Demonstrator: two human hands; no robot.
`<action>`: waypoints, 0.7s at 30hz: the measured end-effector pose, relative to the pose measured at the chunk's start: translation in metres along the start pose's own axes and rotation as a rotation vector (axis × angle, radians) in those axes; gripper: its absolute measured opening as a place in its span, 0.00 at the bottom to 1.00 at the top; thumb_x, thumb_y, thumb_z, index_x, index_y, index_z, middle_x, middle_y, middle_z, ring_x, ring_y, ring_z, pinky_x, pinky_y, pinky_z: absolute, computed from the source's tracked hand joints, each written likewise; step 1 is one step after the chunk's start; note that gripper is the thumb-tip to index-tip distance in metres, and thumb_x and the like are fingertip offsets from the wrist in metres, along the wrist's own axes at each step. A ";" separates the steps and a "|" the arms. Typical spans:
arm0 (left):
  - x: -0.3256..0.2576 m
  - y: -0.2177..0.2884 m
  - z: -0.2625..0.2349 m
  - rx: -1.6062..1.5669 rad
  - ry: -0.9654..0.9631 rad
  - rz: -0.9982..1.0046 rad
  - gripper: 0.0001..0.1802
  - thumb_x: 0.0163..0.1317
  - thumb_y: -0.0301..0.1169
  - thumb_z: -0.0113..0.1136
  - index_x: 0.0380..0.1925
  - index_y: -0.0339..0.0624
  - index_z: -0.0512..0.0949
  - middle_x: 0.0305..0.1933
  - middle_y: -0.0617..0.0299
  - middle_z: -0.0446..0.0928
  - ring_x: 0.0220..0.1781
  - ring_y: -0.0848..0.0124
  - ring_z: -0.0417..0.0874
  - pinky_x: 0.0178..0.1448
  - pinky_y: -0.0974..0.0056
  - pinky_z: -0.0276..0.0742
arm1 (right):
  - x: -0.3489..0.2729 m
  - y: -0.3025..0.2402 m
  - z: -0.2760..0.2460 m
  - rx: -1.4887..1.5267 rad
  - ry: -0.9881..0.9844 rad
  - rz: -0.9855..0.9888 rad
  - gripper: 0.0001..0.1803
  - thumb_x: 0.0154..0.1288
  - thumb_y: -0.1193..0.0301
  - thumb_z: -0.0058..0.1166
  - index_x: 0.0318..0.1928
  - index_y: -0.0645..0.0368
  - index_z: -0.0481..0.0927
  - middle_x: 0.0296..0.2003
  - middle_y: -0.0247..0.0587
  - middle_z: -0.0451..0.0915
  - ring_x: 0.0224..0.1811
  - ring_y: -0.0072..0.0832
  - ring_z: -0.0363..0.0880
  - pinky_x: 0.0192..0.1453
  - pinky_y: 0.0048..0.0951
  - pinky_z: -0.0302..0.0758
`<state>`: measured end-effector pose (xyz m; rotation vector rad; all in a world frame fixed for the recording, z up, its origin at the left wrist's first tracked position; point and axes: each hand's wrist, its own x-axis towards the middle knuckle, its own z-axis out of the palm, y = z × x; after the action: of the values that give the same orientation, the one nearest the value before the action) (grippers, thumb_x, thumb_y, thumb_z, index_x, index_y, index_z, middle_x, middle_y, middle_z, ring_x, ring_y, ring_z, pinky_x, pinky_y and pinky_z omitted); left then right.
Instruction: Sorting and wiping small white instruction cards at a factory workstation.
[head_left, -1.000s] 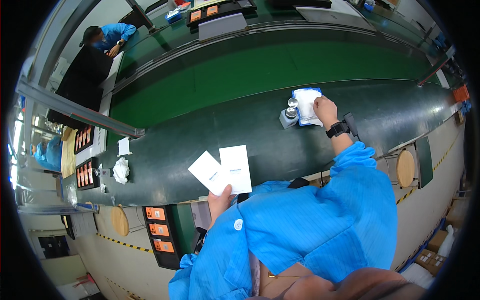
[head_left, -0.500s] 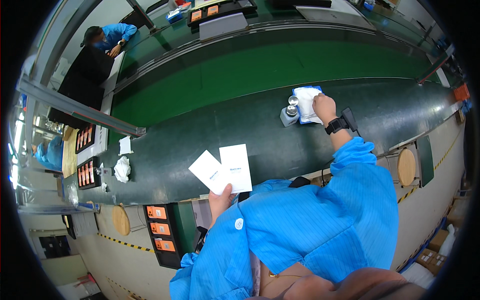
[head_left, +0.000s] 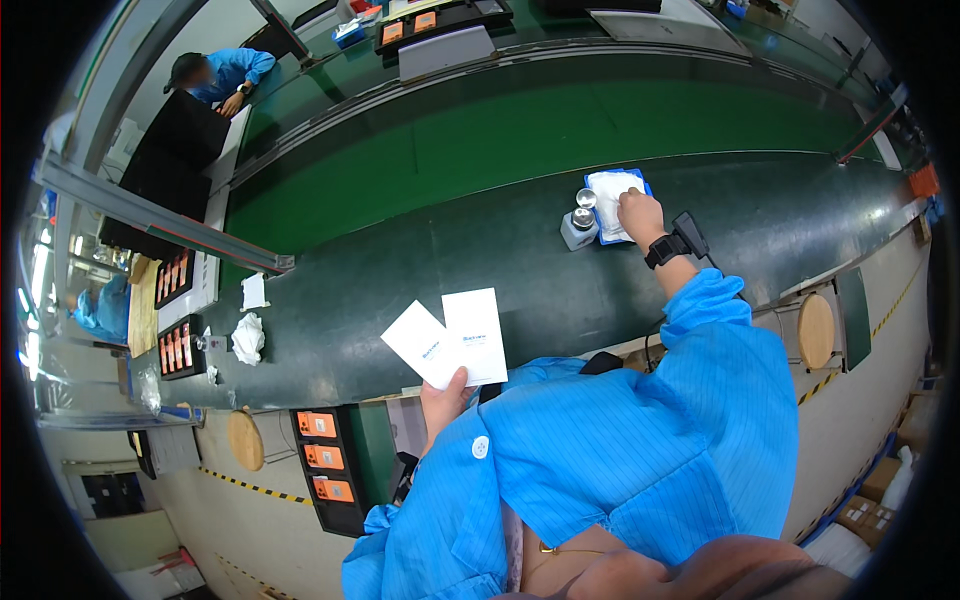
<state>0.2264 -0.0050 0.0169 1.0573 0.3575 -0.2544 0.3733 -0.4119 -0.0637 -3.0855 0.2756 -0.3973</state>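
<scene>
Moved slightly left across the white cloth [head_left: 605, 200] with the right hand [head_left: 642, 217]. Pinching two white cards [head_left: 474, 345] in the left hand [head_left: 446, 400], over the near edge of the counter [head_left: 375, 275]; reaching forward on the right, curled onto the cloth, cannot tell whether gripping.

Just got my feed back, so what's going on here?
A person's left hand holds two white cards, fanned out, by the near edge of the table. The right hand is at the white cloth; whether it grips it is unclear. A bottle stands just left of the cloth.
</scene>
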 end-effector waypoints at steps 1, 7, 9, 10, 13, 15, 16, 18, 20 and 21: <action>-0.001 0.000 0.000 -0.001 0.002 0.000 0.21 0.54 0.19 0.51 0.49 0.32 0.61 0.47 0.49 0.69 0.46 0.61 0.75 0.49 0.60 0.75 | 0.001 0.000 0.002 -0.010 0.007 -0.001 0.08 0.49 0.70 0.47 0.23 0.59 0.78 0.28 0.45 0.76 0.30 0.38 0.78 0.33 0.34 0.75; -0.003 -0.001 -0.003 0.029 0.022 -0.021 0.21 0.54 0.19 0.51 0.49 0.32 0.61 0.47 0.49 0.70 0.46 0.62 0.75 0.48 0.61 0.75 | 0.001 0.010 -0.004 -0.009 0.079 -0.004 0.09 0.50 0.69 0.48 0.21 0.58 0.78 0.25 0.43 0.76 0.26 0.39 0.77 0.31 0.34 0.75; -0.005 -0.001 -0.002 0.041 0.034 -0.023 0.21 0.54 0.19 0.51 0.49 0.32 0.62 0.47 0.50 0.70 0.46 0.62 0.75 0.48 0.61 0.75 | 0.002 0.010 -0.013 0.007 0.122 -0.011 0.09 0.50 0.68 0.48 0.20 0.57 0.78 0.25 0.42 0.76 0.26 0.39 0.77 0.30 0.35 0.75; -0.005 -0.001 -0.002 0.044 0.037 -0.027 0.21 0.54 0.19 0.51 0.49 0.32 0.62 0.47 0.49 0.70 0.46 0.62 0.75 0.48 0.61 0.75 | 0.003 0.008 -0.016 0.017 0.144 -0.009 0.09 0.50 0.68 0.48 0.20 0.57 0.78 0.25 0.42 0.76 0.26 0.39 0.77 0.30 0.35 0.74; -0.006 -0.001 -0.003 0.049 0.040 -0.034 0.20 0.55 0.20 0.51 0.49 0.32 0.62 0.47 0.50 0.70 0.46 0.62 0.75 0.47 0.61 0.75 | 0.004 0.004 -0.032 0.099 0.245 0.005 0.08 0.50 0.68 0.49 0.20 0.57 0.78 0.25 0.41 0.76 0.25 0.38 0.77 0.29 0.35 0.73; -0.006 -0.002 -0.005 0.048 0.033 -0.034 0.20 0.55 0.20 0.51 0.49 0.32 0.62 0.47 0.50 0.70 0.46 0.62 0.75 0.48 0.61 0.75 | 0.004 -0.001 -0.046 0.246 0.316 0.044 0.07 0.50 0.69 0.50 0.22 0.58 0.77 0.25 0.41 0.76 0.26 0.38 0.77 0.30 0.34 0.73; -0.006 -0.002 -0.005 0.053 0.037 -0.035 0.20 0.55 0.20 0.51 0.49 0.32 0.62 0.47 0.50 0.70 0.46 0.62 0.75 0.48 0.61 0.75 | 0.003 -0.002 -0.054 0.357 0.348 0.080 0.07 0.51 0.70 0.49 0.23 0.59 0.77 0.26 0.41 0.76 0.26 0.38 0.77 0.30 0.34 0.73; -0.005 -0.002 -0.006 0.063 0.047 -0.036 0.20 0.55 0.20 0.51 0.49 0.32 0.62 0.47 0.50 0.70 0.46 0.62 0.75 0.48 0.61 0.74 | 0.006 0.001 -0.054 0.562 0.424 0.122 0.06 0.52 0.71 0.49 0.27 0.61 0.76 0.27 0.43 0.76 0.28 0.38 0.76 0.33 0.32 0.73; -0.008 0.001 -0.002 0.059 0.036 -0.026 0.20 0.55 0.19 0.51 0.49 0.32 0.62 0.47 0.50 0.70 0.46 0.62 0.75 0.48 0.61 0.74 | 0.013 0.010 -0.051 0.749 0.517 0.135 0.07 0.54 0.72 0.48 0.31 0.62 0.75 0.30 0.45 0.77 0.30 0.37 0.77 0.35 0.30 0.72; -0.009 0.003 -0.001 0.057 0.031 -0.021 0.20 0.55 0.19 0.50 0.49 0.32 0.62 0.47 0.50 0.70 0.46 0.62 0.75 0.49 0.60 0.74 | 0.010 0.018 -0.053 0.865 0.383 0.244 0.07 0.57 0.73 0.45 0.33 0.63 0.73 0.35 0.47 0.77 0.33 0.34 0.76 0.38 0.27 0.71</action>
<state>0.2194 -0.0023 0.0219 1.1152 0.3918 -0.2688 0.3668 -0.4314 -0.0109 -2.0948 0.3575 -0.8269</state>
